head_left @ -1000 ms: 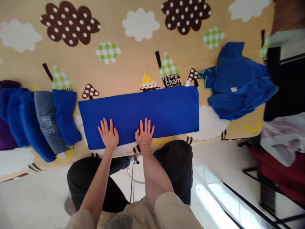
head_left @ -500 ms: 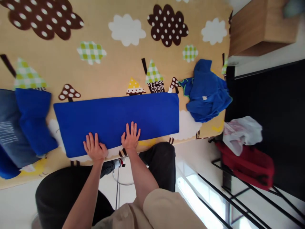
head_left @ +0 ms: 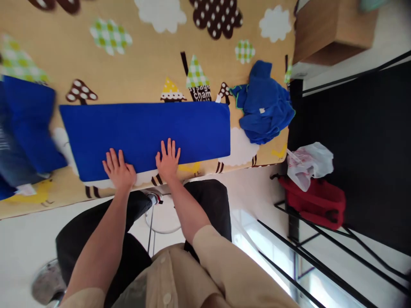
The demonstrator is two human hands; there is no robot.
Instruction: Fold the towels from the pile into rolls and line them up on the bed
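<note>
A long blue cloth (head_left: 144,128), flat and roughly rectangular, lies along the near edge of the patterned tablecloth (head_left: 128,81). On its near edge, left of the middle, rests my left hand (head_left: 120,170), palm down with fingers spread. My right hand (head_left: 168,160) lies flat on the same edge further right, its fingers also apart. Neither hand holds anything. A crumpled blue cloth with green edging (head_left: 266,105) sits to the right. At the far left are a blue piece of fabric (head_left: 32,124) and a grey-blue one (head_left: 13,149), partly out of view.
A wooden box (head_left: 321,30) stands at the upper right. Beyond the right end of the table are a white plastic bag (head_left: 311,164), a red bag (head_left: 316,203) and black metal bars (head_left: 302,250). A round stool (head_left: 48,280) shows at the lower left.
The camera view has shifted, so the table and everything on it appear higher and slightly further left. Both hands stay flat on the long blue cloth.
</note>
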